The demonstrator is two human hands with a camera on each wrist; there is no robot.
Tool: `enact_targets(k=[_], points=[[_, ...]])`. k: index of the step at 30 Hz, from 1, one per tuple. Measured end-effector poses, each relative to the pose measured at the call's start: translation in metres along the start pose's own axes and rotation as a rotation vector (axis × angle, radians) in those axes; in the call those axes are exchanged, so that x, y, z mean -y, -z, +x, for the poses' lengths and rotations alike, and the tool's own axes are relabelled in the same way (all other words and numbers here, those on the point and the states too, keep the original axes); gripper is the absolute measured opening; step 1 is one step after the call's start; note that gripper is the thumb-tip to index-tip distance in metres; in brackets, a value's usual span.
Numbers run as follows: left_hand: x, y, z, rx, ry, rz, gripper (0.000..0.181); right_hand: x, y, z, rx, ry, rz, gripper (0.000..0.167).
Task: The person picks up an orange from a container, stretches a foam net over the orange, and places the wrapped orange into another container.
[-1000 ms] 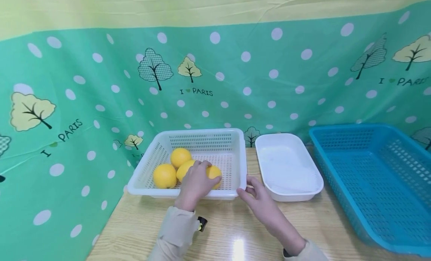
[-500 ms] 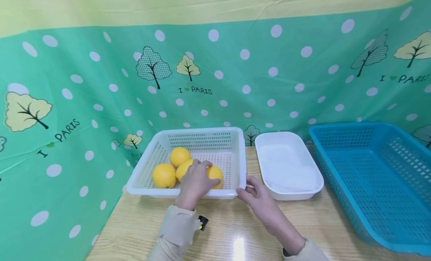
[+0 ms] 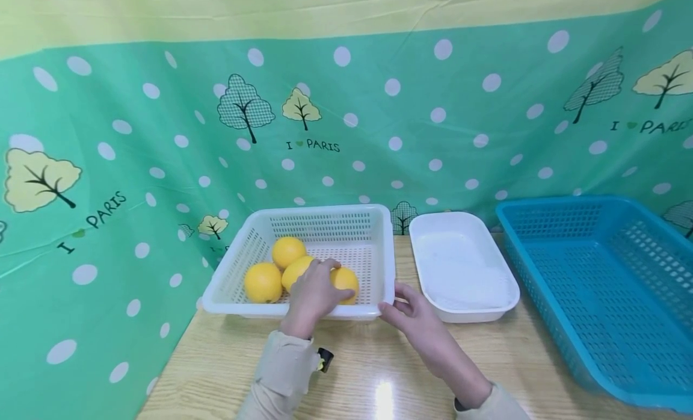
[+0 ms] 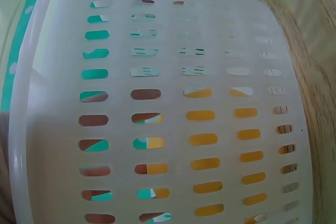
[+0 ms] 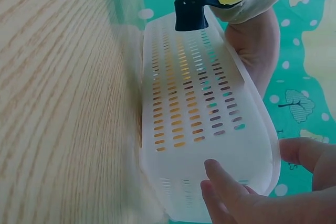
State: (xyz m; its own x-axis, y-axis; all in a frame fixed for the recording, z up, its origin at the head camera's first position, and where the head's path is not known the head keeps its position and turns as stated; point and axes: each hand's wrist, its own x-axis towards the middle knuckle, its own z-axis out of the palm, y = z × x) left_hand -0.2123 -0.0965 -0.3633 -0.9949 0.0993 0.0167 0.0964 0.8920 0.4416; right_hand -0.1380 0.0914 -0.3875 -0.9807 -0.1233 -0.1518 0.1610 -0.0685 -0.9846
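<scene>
In the head view a white slotted plastic basket (image 3: pixel 249 309) holds several oranges. My left hand (image 3: pixel 316 290) reaches over its front rim, fingers and thumb curled round the rightmost orange (image 3: pixel 346 279); the far fingers are hidden. Left of that hand sit a middle orange (image 3: pixel 295 274), a front-left orange (image 3: pixel 263 283) and a back orange (image 3: pixel 289 251). My right hand (image 3: pixel 419 324) grips the basket's front right corner, thumb on the rim and fingers against the outside wall, as the right wrist view shows. Through the slots in the left wrist view, orange peel (image 4: pixel 203 163) shows.
A white tray (image 3: pixel 460 316) stands right of the basket, and a large blue basket (image 3: pixel 574 342) is at the far right. All rest on a wooden table (image 3: pixel 216 372). A green dotted curtain (image 3: pixel 379 107) hangs behind. A black camera mount (image 5: pixel 191 14) is on the left wrist.
The head view has shifted slightly. Both hands keep almost the same places on the orange and the basket corner; the rightmost orange shows a little more beside the left fingers.
</scene>
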Motion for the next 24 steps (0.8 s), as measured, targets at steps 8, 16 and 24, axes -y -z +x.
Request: enact_targets(k=[8, 16, 24], points=[[0.0014, -0.0006, 0.0004, -0.006, 0.006, -0.04, 0.061, 0.0007, 0.0021, 0.001, 0.026, 0.007, 0.03, 0.061], [-0.0012, -0.0003, -0.0007, 0.018, 0.029, -0.053, 0.065, 0.0024, 0.0064, 0.0016, 0.078, 0.007, 0.031, 0.064], [-0.0003, -0.0004, -0.001, 0.031, 0.033, -0.062, 0.061, 0.001, 0.0077, 0.0032, 0.061, -0.016, 0.021, 0.067]])
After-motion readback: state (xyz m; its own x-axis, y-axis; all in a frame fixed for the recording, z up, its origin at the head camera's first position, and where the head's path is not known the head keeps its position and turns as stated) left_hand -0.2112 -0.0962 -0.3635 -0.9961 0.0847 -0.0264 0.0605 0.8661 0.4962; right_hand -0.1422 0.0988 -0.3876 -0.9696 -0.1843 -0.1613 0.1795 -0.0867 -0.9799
